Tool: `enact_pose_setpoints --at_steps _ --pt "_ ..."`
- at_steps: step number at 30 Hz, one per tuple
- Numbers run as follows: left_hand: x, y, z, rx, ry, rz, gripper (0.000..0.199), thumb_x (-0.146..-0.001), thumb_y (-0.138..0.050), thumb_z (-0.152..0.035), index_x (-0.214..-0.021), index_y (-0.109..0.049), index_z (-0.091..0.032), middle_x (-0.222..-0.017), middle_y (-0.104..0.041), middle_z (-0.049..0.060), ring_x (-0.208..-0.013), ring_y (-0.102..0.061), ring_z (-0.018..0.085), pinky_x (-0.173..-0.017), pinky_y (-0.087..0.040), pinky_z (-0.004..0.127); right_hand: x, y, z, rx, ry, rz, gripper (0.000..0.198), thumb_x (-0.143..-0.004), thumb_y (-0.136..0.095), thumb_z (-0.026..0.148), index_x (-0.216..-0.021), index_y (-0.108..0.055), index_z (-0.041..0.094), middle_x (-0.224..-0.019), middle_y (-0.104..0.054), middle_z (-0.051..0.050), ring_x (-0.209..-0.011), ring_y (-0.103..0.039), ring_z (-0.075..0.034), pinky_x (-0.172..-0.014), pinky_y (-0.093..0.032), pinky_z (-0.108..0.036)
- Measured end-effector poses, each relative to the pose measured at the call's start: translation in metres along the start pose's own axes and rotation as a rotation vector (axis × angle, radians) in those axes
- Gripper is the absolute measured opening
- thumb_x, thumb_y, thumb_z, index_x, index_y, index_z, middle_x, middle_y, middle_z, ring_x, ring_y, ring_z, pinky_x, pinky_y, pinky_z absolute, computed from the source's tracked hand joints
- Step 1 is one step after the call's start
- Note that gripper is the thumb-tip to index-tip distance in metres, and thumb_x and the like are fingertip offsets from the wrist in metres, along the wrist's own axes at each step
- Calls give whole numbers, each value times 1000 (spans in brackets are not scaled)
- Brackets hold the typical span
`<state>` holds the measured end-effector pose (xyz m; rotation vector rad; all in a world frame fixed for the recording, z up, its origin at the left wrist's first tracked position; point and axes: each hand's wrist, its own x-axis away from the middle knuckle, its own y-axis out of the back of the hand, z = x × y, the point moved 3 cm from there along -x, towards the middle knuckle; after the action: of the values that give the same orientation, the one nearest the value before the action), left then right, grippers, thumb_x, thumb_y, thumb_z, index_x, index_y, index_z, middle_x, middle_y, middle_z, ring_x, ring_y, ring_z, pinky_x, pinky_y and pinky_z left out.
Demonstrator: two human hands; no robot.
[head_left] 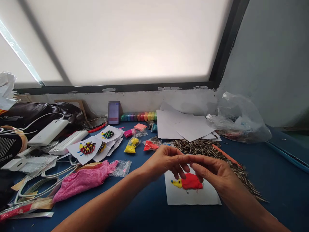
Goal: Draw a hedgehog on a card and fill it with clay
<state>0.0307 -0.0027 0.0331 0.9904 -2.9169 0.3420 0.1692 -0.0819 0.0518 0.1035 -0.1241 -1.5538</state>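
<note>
My left hand (166,161) and my right hand (213,169) meet fingertip to fingertip above a white sheet of paper (173,198). Both are closed in a pinch, the fingers curled; whatever lies between the tips is too small or hidden to make out. Below them on the sheet is an animal figure in modelling clay, with a red body (191,182), a yellow pointed head (178,183) and a blue nose. Thin drawn legs show under it. My fingers cover part of its upper edge. A heap of striped sunflower seeds (193,146) lies just behind my hands.
Bags of yellow clay (131,146) and red clay (151,145) lie behind my left hand. Finished seed-covered figures on paper (88,148), a pink cloth (83,180), power banks (48,132) and cables fill the left. White sheets (183,124) and a plastic bag (241,122) stand behind.
</note>
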Motion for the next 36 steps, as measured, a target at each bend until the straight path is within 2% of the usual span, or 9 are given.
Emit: enact_pose_setpoints --at_steps 5,8,11,15,19,22,27,30,36 --pt "1 0 -2 -29 27 23 37 -78 -67 -47 -81 -60 -11 -72 -64 4 -55 -63 12 -49 -46 22 -4 6 -8 28 -8 -129 32 -80 -66 48 -97 -73 22 -68 -61 0 -62 -55 -14 -62 -49 -29" --pt "1 1 -2 -21 24 21 39 -83 -61 -52 -80 -54 -13 -68 -58 0 -54 -62 11 -49 -45 20 -6 11 -9 19 16 -209 28 -80 -66 45 -94 -69 21 -73 -64 -2 -61 -54 -13 -62 -49 -29" --pt "2 4 -5 19 -1 7 41 -87 -53 -55 -77 -48 -15 -63 -50 -4 -50 -59 9 -45 -38 18 -6 14 -7 24 36 -223 18 -83 -59 37 -79 -65 21 -70 -61 -1 -60 -52 -14 -61 -47 -28" --pt "2 8 -7 23 -23 3 47 -87 -50 -59 -69 -43 -16 -59 -43 -6 -44 -52 6 -43 -35 18 -6 13 -6 61 34 -179 21 -84 -53 34 -70 -62 21 -60 -53 0 -59 -50 -14 -60 -46 -27" --pt "1 11 -5 -40 -48 9 42 -80 -63 -54 -73 -51 -14 -63 -54 -3 -48 -56 7 -45 -37 18 -7 12 -5 112 28 -186 30 -83 -57 49 -78 -64 20 -67 -60 -2 -57 -52 -14 -57 -47 -28" --pt "-1 12 -1 -18 -32 13 37 -74 -73 -46 -78 -60 -12 -73 -65 2 -54 -61 9 -48 -41 19 -7 11 -3 183 43 -207 36 -81 -60 56 -75 -64 20 -63 -59 -1 -55 -52 -13 -56 -48 -27" --pt "-3 13 6 44 -32 -8 31 -73 -76 -37 -91 -70 -12 -78 -67 3 -55 -63 9 -49 -42 20 -5 9 1 227 54 -192 37 -78 -64 57 -72 -64 21 -56 -53 2 -52 -49 -13 -55 -47 -26" --pt "-3 12 8 42 -20 -26 32 -73 -76 -33 -97 -70 -12 -78 -68 4 -57 -64 10 -52 -45 20 -4 8 3 231 68 -189 37 -79 -62 58 -71 -65 21 -57 -54 1 -53 -49 -13 -54 -48 -26" --pt "0 9 4 46 -4 -9 44 -77 -73 -32 -115 -59 -13 -94 -72 12 -62 -66 13 -54 -49 23 -3 4 -2 303 109 -186 35 -82 -59 55 -73 -67 23 -60 -55 1 -52 -47 -13 -50 -44 -26"
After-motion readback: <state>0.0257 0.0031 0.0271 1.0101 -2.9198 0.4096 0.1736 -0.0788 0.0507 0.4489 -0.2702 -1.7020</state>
